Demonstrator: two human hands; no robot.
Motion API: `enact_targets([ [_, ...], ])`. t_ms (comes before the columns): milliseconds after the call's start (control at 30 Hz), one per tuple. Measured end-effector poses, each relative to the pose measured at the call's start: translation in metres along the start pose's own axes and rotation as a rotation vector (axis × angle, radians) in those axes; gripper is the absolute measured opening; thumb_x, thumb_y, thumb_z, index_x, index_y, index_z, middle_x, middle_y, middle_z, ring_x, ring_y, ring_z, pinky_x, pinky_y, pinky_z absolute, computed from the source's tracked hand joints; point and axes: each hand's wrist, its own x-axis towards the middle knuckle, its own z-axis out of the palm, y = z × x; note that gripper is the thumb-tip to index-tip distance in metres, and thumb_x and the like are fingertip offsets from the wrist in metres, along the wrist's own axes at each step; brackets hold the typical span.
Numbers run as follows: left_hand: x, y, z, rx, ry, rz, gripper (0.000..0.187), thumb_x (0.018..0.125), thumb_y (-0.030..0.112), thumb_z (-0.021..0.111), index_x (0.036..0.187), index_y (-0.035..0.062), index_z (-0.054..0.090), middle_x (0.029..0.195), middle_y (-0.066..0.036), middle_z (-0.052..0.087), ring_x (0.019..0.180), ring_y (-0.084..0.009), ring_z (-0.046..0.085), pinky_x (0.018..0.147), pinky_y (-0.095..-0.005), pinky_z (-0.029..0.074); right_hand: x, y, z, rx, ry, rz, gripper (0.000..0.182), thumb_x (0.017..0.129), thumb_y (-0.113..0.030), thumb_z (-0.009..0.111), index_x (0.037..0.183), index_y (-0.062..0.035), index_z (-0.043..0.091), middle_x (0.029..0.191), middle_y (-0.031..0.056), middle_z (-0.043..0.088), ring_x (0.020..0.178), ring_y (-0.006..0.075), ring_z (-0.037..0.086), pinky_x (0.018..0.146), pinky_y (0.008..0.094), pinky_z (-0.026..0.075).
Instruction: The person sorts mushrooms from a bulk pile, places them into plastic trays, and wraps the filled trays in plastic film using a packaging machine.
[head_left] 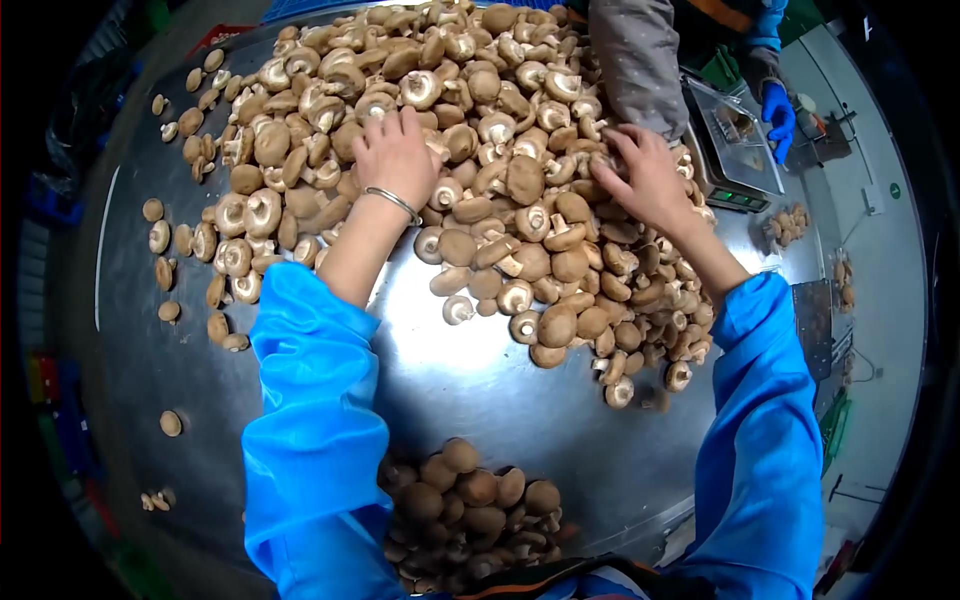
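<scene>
A large heap of brown mushrooms with pale stems covers the upper part of a metal table. My left hand, with a bangle at its wrist, rests on the heap, fingers apart and palm down. To the right, my right hand lies over the heap's right part, thumb and fingers apart around mushrooms; no mushroom is clearly gripped. A smaller pile of mushrooms sits at the table's near edge, between my blue sleeves.
A co-worker's grey sleeve reaches over the heap from the top, and a blue-gloved hand is at the upper right. Beside the heap stands a scale. Loose mushrooms lie along the table's left side.
</scene>
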Motion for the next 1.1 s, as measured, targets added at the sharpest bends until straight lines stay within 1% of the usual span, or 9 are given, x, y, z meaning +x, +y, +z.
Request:
enact_targets([
  [133,0.005,0.015,0.014,-0.049,-0.130,0.048,0.056,0.075,0.027,0.057,0.129,0.0192,0.044,0.139,-0.023,0.028,0.121,-0.0418,0.033,0.097,-0.0493,0.034,0.036,-0.052,0.020,0.312,0.324,-0.284,0.051,0.082,-0.035,0.060,0.123,-0.0057,0.048,0.125,0.0221,0.043,0.116,0.0366,0.042,0.097,0.0408,0.036],
  [200,-0.004,0.010,0.003,-0.171,-0.189,0.124,0.051,0.074,0.024,0.058,0.123,0.0168,0.051,0.138,-0.023,0.028,0.121,-0.0430,0.034,0.100,-0.0454,0.034,0.025,-0.071,0.042,0.482,-0.173,-0.380,0.052,0.081,-0.033,0.063,0.124,-0.0085,0.047,0.126,0.0226,0.042,0.117,0.0371,0.041,0.098,0.0406,0.036],
  [233,-0.017,0.003,0.001,-0.289,-0.144,0.218,0.046,0.072,0.016,0.059,0.118,0.0148,0.055,0.137,-0.024,0.029,0.119,-0.0432,0.036,0.101,-0.0425,0.033,0.008,-0.075,0.041,0.461,-0.041,-0.405,0.050,0.080,-0.030,0.064,0.122,-0.0090,0.048,0.121,0.0200,0.047,0.114,0.0368,0.044,0.095,0.0402,0.038],
  [433,-0.091,0.001,-0.035,-0.719,-0.140,0.711,0.025,0.075,0.006,0.060,0.099,0.0102,0.064,0.124,-0.010,0.051,0.120,-0.0285,0.044,0.099,-0.0422,0.036,-0.055,-0.039,0.016,0.146,0.220,-0.150,0.042,0.077,-0.025,0.066,0.115,-0.0107,0.054,0.108,0.0137,0.051,0.102,0.0327,0.047,0.090,0.0418,0.038],
  [567,-0.079,0.004,-0.027,-0.892,-0.046,0.381,0.019,0.075,0.007,0.056,0.091,0.0047,0.065,0.092,-0.012,0.064,0.087,-0.0266,0.061,0.078,-0.0352,0.049,-0.062,-0.005,0.027,0.299,0.292,0.147,0.054,0.081,-0.022,0.063,0.129,-0.0084,0.043,0.116,0.0183,0.049,0.112,0.0326,0.044,0.098,0.0397,0.034],
  [667,-0.036,-0.014,0.001,-0.451,0.063,0.073,0.044,0.078,0.022,0.060,0.119,0.0077,0.051,0.117,-0.016,0.049,0.105,-0.0365,0.048,0.094,-0.0422,0.038,-0.041,0.006,0.018,0.423,0.245,0.258,0.061,0.081,-0.030,0.063,0.130,-0.0026,0.040,0.131,0.0208,0.040,0.121,0.0332,0.039,0.100,0.0407,0.031],
  [867,-0.015,0.009,0.030,-0.025,0.037,0.132,0.051,0.066,0.040,0.072,0.115,0.0333,0.056,0.122,-0.008,0.045,0.115,-0.0278,0.037,0.089,-0.0460,0.032,-0.051,-0.079,0.013,0.636,0.030,-0.079,0.060,0.083,-0.039,0.057,0.131,-0.0077,0.040,0.140,0.0175,0.031,0.129,0.0328,0.030,0.105,0.0459,0.024],
  [933,-0.020,0.000,0.037,-0.134,0.170,0.141,0.047,0.066,0.039,0.072,0.110,0.0320,0.060,0.122,-0.008,0.046,0.114,-0.0280,0.038,0.090,-0.0451,0.032,-0.082,-0.119,0.024,0.136,-0.155,-0.308,0.053,0.081,-0.034,0.058,0.128,-0.0133,0.045,0.140,0.0151,0.033,0.129,0.0311,0.031,0.105,0.0491,0.021],
  [1100,-0.035,-0.041,0.035,-0.197,0.151,0.262,0.042,0.071,0.041,0.067,0.109,0.0260,0.061,0.111,-0.004,0.057,0.108,-0.0262,0.044,0.088,-0.0432,0.031,-0.100,-0.131,0.039,0.227,0.075,0.062,0.051,0.077,-0.024,0.060,0.125,-0.0151,0.047,0.135,0.0184,0.036,0.124,0.0348,0.033,0.104,0.0486,0.018],
])
